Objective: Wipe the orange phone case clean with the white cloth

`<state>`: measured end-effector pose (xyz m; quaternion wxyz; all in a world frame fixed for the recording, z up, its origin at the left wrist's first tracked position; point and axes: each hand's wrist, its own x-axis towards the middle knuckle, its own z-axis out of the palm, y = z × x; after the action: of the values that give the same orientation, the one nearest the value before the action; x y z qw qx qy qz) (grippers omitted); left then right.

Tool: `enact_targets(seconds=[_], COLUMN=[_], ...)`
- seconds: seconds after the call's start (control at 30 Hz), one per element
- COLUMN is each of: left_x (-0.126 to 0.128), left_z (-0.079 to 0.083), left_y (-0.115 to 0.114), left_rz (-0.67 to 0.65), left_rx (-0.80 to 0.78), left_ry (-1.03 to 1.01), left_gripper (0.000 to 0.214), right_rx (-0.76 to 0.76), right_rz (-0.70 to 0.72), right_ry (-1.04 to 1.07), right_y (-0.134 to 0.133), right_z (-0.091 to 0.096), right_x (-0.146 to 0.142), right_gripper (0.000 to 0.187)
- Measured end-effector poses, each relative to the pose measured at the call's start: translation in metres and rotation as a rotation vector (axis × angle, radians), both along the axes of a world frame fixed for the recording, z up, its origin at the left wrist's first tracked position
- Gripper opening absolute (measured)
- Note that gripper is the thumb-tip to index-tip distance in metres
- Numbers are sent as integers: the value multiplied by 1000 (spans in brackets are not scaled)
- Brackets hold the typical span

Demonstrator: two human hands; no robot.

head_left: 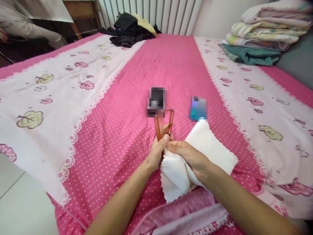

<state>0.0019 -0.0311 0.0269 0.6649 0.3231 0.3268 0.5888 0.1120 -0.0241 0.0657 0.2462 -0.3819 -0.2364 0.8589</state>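
My left hand is closed around the lower part of an orange-brown phone case, held upright with its rim and see-through back showing. Some fingers of this hand are visible behind the case. A white cleaning cloth with a zigzag edge is pinched in my right hand, whose fingertips meet the left thumb at the case's near end. Part of the cloth hangs below in folds, and part spreads to the right. Just beyond the case lies a black pixelated object; a blue pixelated object sits at the cloth's far corner.
A bed with a pink dotted cover fills the view. Dark clothes lie at its far end by a radiator. Folded bedding is stacked at the right. A tiled floor shows at lower left.
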Motion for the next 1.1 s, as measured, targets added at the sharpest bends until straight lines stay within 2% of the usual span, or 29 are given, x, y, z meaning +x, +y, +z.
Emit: enact_targets(seconds=[0.17, 0.27, 0.4, 0.6, 0.7, 0.9, 1.03, 1.1], left_x=[-1, -8, -20, -31, -33, -33, -33, -34], left_z=[13, 18, 22, 26, 26, 24, 24, 25], left_y=[2, 6, 10, 10, 10, 11, 12, 12], left_rz=[25, -9, -60, -122, -199, -228, -221, -212], left_rx=[-218, -297, -323, -296, -287, -258, -234, -208], left_ry=[-130, -234, -336, -402, -510, -643, -663, -646], left_gripper=[70, 71, 69, 83, 89, 86, 84, 84], right_rx=[-6, 31, 54, 131, 279, 747, 899, 989], right_rz=[-213, -288, -249, -239, -236, -230, -203, -240], right_ry=[-7, -52, -34, -95, -147, -390, -478, -533], right_y=[6, 7, 4, 0, -2, -7, -9, -10], right_z=[4, 4, 5, 8, 7, 4, 4, 4], right_x=[4, 7, 5, 2, 3, 4, 4, 6], right_gripper=[13, 12, 12, 23, 26, 14, 6, 5])
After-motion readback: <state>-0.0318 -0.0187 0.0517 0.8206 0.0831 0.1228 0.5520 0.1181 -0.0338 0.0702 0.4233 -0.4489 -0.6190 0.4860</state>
